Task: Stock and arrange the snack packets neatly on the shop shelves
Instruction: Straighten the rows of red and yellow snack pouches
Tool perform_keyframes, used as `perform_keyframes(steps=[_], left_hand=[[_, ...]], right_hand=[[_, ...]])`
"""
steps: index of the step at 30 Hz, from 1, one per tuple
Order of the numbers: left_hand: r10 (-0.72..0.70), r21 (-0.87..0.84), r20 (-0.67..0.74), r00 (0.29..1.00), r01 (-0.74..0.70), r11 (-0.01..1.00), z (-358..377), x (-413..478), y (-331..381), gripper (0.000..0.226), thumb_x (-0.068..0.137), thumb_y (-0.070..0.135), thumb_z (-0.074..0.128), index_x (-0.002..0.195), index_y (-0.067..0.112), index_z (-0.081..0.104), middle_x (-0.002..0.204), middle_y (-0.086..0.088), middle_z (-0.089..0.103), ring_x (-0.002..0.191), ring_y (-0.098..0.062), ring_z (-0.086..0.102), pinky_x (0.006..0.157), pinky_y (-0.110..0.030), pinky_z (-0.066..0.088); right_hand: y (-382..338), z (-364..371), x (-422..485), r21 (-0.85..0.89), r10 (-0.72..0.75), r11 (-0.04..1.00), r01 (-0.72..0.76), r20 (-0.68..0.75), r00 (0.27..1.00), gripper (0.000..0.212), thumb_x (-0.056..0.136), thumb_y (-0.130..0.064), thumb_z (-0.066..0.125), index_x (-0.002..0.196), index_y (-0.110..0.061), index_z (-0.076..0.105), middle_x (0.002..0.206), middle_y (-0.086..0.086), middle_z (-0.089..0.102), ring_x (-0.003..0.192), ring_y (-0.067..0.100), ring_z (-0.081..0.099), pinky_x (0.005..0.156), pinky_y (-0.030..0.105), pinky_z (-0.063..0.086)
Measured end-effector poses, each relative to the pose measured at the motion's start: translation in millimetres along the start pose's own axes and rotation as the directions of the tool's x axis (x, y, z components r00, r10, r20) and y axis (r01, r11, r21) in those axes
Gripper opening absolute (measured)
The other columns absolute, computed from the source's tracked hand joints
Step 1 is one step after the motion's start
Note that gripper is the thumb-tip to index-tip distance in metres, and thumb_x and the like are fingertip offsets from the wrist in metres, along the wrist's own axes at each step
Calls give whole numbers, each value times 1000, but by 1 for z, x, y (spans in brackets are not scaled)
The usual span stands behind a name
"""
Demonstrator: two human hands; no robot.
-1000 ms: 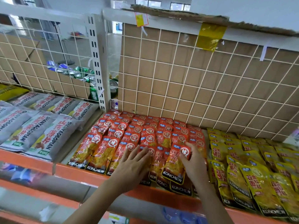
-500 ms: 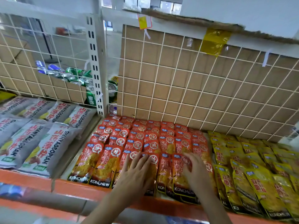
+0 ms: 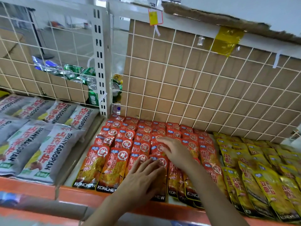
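both hands flat on the red konchew packets (image 3: 117,160), mid shelf.
l hand (image 3: 143,175) lies palm down w/ fingers straight & a bit spread on the near row of red packets, close to the orange shelf edge (image 3: 78,193). r hand (image 3: 175,152) is just beyond it, fingers stretched out & apart, tips on packets a row or two farther in. neither grips anything. the red packets lie in overlapping rows from the near edge back to the wire grid (image 3: 195,79), cardboard behind it. yellow packets (image 3: 260,173) sit in rows just right of them. grey shanyaobopian bags (image 3: 48,144) fill the next bay left, past the white upright post (image 3: 100,62). drink cans (image 3: 78,74) show thru the grid, far left.
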State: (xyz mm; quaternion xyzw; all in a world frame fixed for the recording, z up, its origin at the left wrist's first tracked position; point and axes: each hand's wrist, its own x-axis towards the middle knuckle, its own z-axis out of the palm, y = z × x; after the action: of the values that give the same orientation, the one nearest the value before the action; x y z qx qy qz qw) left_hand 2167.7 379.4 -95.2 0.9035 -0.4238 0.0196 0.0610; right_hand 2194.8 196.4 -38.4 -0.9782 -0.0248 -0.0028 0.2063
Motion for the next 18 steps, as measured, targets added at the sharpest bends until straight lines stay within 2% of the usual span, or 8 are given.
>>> perform_keyframes(steps=[5,7,8,11,12,15,16,18], left_hand=[[-12,-18,58,998,13,1000,2,1,0,54,92,62,20,133,35,43,133,15,53,126,-15,49,107,-44,27],[-30,12,53,998,29,1000,-3,2,0,58,92,65,13,134,37,42,134,17,51,128,-15,47,110,-47,29],[-33,26,53,998,32,999,-5,3,0,63,90,67,8,136,37,40,137,17,47,133,-15,41,109,-51,24],[-27,-119,-3,1000,27,993,-3,6,-2,79,76,76,9,146,40,19,154,18,15,143,-11,-9,105,-48,-23],[-22,-146,-25,999,19,989,-5,6,-1,80,76,76,11,146,40,18,154,18,14,142,-12,-11,104,-47,-25],[-30,-34,114,993,34,999,-7,2,0,66,85,75,19,138,41,36,142,18,42,137,-17,35,105,-55,16],[-45,-11,88,995,46,999,-3,3,-1,64,84,76,25,136,42,38,138,19,46,132,-15,41,102,-54,24],[-5,-42,35,999,7,999,6,5,-3,65,82,75,33,138,43,35,140,18,45,134,-15,37,108,-52,23]], right_hand=[[-2,3,23,-74,42,997,-37,69,997,41,93,-27,53,133,-24,47,147,1,34,138,20,29,111,35,24],[-2,3,29,-66,33,997,-30,50,998,33,91,-23,57,123,-22,56,137,1,45,128,20,41,105,32,34],[-2,2,31,-51,27,998,-25,44,999,27,90,-20,58,116,-20,59,126,0,51,119,18,48,97,28,39],[-3,-2,38,-34,31,999,-29,67,997,14,89,-16,59,101,-14,65,111,0,58,99,14,55,80,24,41],[-4,-3,39,-41,34,999,-31,75,997,12,89,-16,59,98,-13,66,111,0,60,97,14,55,79,24,41],[-2,-7,43,-17,55,998,-55,37,998,11,90,-15,57,93,-11,66,108,2,65,96,14,58,81,26,43],[-2,-8,43,3,70,998,-70,13,997,11,90,-14,56,92,-10,66,106,2,66,93,13,58,81,26,44],[-2,-10,45,28,96,995,-95,-23,995,12,90,-14,56,92,-10,67,103,3,67,90,12,58,81,26,45]])
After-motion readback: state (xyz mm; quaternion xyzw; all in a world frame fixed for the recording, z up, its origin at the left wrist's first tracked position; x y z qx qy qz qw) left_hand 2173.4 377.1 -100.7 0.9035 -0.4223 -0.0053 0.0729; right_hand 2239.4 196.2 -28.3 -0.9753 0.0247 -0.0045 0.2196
